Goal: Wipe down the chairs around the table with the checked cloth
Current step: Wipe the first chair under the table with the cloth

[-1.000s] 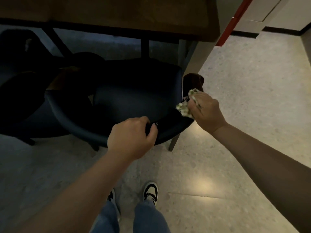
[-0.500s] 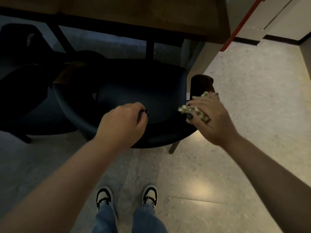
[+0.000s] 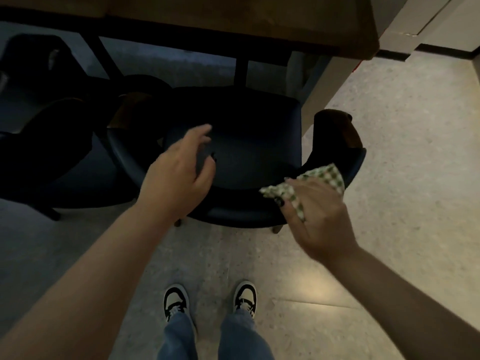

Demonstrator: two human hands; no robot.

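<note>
Floor: pale speckled surface, filling the lower and right frame.
Table: wooden top across the upper frame, dark legs standing on the floor.
Chair: dark blue, centre frame, legs on the floor.
Second chair: left, in shadow.
Shoes: bottom centre, on the floor.

Dining or meeting area indoors, possibly a café or office.
A wooden table on dark metal legs has padded dark blue chairs pushed under it, on a speckled terrazzo floor with pale walls and black skirting.
</note>
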